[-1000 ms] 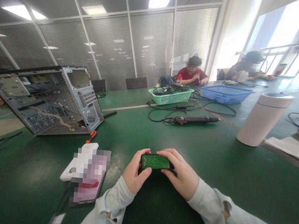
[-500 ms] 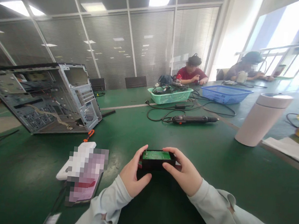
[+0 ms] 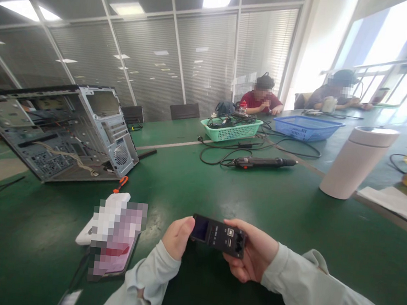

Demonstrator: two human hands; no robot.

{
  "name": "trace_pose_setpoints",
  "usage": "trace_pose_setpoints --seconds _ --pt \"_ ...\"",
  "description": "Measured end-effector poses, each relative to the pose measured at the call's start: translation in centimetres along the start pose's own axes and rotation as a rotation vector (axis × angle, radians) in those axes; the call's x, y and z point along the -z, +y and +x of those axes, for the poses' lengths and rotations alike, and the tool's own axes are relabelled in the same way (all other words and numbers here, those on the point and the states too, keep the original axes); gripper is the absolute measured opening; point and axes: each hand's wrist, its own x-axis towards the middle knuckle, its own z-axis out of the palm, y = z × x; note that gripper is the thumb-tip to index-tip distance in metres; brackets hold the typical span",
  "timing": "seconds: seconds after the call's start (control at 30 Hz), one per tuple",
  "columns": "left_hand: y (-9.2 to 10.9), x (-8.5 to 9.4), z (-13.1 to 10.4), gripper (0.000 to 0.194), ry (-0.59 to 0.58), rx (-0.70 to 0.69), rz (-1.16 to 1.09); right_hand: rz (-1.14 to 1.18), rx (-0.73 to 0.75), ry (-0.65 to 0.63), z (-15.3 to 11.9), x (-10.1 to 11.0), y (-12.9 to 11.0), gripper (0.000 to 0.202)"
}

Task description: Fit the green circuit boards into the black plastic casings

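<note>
Fingers of the left hand pinch one end of a flat black rectangular handheld device, the thumb over its edge beside a dark glossy screen and the rest hidden, while those of the right hand grip the other end, one along the far edge and others curled under the near one. Around and below the fingers spreads a broad dark-green table. Beyond them, to the left, stands an open grey metal computer case with loose beige wiring inside. Well beyond the fingers and rightward is a blue plastic mesh basket; almost straight past them, a light-green plastic basket heaped with black cables. Right of the fingers and farther off is a pale pink cylindrical tumbler; straight ahead, nearer than the baskets, lies a long black corded electric screwdriver. Left of the left-hand fingers are a pink-purple rectangular phone and a flat white rounded block, both pixelated, so any lettering there is unreadable. Between the fingers, the device's face bears a white square icon and tiny white characters, too small to read.
</note>
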Motion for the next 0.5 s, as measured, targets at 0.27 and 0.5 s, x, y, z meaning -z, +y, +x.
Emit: trace_pose_setpoints --seconds 0.27,0.5 --pt "-1.1 0.0 0.8 0.056 0.005 0.081 -0.074 -0.122 0.080 -0.018 0.3 0.2 0.0 0.057" --pt "0.6 -0.2 0.2 0.034 0.012 -0.090 0.079 -0.636 0.785 0.396 1.0 1.4 0.3 0.063"
